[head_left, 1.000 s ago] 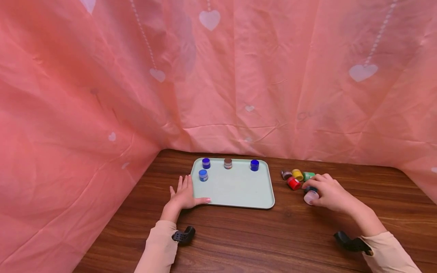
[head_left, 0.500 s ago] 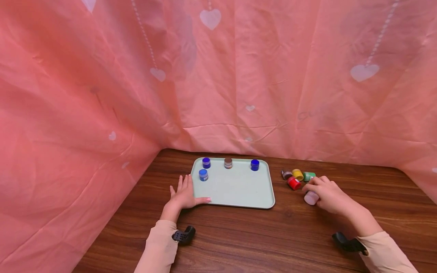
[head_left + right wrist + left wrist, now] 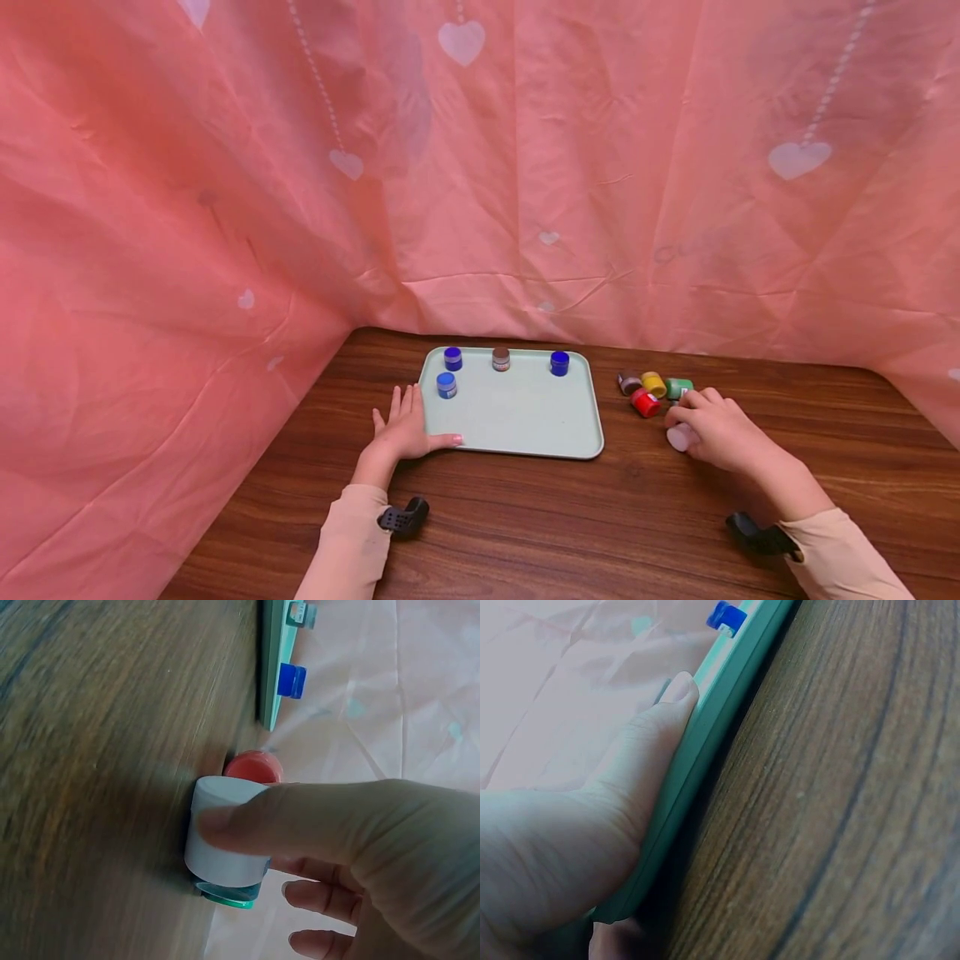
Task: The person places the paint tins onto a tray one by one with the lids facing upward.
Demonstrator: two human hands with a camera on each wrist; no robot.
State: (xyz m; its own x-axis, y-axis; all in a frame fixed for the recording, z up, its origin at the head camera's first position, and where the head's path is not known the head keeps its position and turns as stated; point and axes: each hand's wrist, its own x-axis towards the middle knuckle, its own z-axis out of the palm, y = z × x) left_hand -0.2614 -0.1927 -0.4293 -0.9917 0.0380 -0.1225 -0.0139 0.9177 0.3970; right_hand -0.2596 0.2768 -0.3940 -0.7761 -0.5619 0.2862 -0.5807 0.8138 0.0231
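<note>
My left hand [image 3: 401, 429] rests against the left side of the pale green tray [image 3: 525, 421], its fingers straight along the edge. In the left wrist view the thumb [image 3: 671, 712] lies on the tray's rim. To the right of the tray, my right hand [image 3: 723, 429] pinches a white paint jar [image 3: 680, 437] that lies on its side on the table. The right wrist view has the thumb across this jar [image 3: 217, 859], while a dark teal jar [image 3: 225, 890] with a green end shows just beyond it. Part of the white jar is hidden by the fingers.
On the tray stand two dark blue jars [image 3: 453, 359] [image 3: 559, 363], a brown-lidded jar [image 3: 501, 359] and a lighter blue jar [image 3: 446, 386]. Red [image 3: 646, 402], yellow [image 3: 654, 384], green [image 3: 679, 388] and dark brown [image 3: 630, 383] jars cluster right of it. A pink curtain [image 3: 525, 208] hangs behind.
My right hand has shifted slightly left and its fingers have closed in round the white jar, which has turned a little. The left hand and the tray have stayed put.
</note>
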